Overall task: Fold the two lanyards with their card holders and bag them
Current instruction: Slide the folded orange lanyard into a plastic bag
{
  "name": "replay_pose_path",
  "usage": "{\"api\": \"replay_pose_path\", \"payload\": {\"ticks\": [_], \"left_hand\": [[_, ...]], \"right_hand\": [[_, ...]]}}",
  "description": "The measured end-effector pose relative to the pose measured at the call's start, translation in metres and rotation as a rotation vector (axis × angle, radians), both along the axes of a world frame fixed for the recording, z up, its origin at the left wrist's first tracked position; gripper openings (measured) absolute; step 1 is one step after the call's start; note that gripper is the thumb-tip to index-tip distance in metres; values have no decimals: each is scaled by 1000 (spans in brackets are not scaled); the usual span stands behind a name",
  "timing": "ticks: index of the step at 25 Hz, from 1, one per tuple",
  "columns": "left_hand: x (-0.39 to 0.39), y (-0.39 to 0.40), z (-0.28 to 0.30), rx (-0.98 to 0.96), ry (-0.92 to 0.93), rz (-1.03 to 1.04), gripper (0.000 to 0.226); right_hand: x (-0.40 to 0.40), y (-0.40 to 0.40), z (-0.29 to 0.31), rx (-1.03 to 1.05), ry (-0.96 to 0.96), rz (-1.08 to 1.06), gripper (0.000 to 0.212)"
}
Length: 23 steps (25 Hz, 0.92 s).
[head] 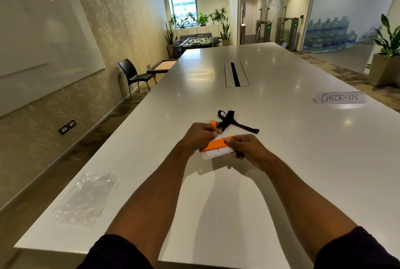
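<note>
A flat orange-and-white card holder [216, 148] is held just above the bench [270, 160], near its middle width and well in from the near edge. The left hand [198, 136] grips its far left end with curled fingers; the right hand [246, 148] pinches its right end, fingers clamped on the smooth plastic. Just beyond the hands a black woven lanyard [233, 122] lies in loose loops and one straight tail, limp and matte, with an orange piece [213, 123] at its left end, partly hidden by the left hand. The bench is glossy white with sharp straight edges and wide bare surface to the right and far side. Crinkled clear plastic bags [86, 197] lie flat near the left edge, close to the near corner. A folded paper sign reading CHECK-IN [339, 97] stands far right. A slotted rectangular cable hatch [236, 74] sits farther along.
</note>
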<state>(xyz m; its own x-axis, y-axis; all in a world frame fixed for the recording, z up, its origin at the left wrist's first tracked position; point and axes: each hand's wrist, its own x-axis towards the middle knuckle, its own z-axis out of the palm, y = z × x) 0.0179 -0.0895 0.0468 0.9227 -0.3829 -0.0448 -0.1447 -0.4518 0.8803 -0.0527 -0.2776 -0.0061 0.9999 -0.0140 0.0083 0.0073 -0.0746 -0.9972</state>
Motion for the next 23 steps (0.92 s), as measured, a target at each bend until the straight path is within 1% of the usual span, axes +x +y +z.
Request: {"api": "replay_pose_path", "payload": {"ticks": [3, 6, 8, 9, 10, 12, 14, 16, 18, 20, 23], "left_hand": [[1, 6, -2, -13, -3, 23, 11], [0, 17, -3, -8, -21, 63, 5], [3, 29, -2, 17, -48, 102, 12], [6, 37, 0, 79, -87, 134, 16], [8, 48, 1, 194, -144, 174, 17], [11, 70, 2, 526, -264, 279, 24], [11, 100, 0, 803, -273, 386, 34], [12, 132, -1, 957, -201, 461, 38], [11, 164, 0, 1077, -119, 520, 37], [6, 192, 3, 1193, -15, 567, 39], [2, 220, 6, 1369, 198, 493, 48]], "right_hand": [[3, 6, -7, 24, -3, -87, 28], [2, 12, -14, 31, 15, -162, 25], [1, 17, -19, 62, 58, -167, 27], [1, 19, -21, 58, 80, -169, 28], [2, 20, -22, 38, 95, -174, 29], [6, 21, -22, -21, 116, -180, 32], [9, 25, -23, -87, 137, -160, 32], [9, 28, -23, -116, 132, -137, 32], [7, 29, -22, -120, 118, -121, 31], [5, 28, -21, -85, 117, -119, 30], [4, 27, -21, -70, 115, -116, 30]]}}
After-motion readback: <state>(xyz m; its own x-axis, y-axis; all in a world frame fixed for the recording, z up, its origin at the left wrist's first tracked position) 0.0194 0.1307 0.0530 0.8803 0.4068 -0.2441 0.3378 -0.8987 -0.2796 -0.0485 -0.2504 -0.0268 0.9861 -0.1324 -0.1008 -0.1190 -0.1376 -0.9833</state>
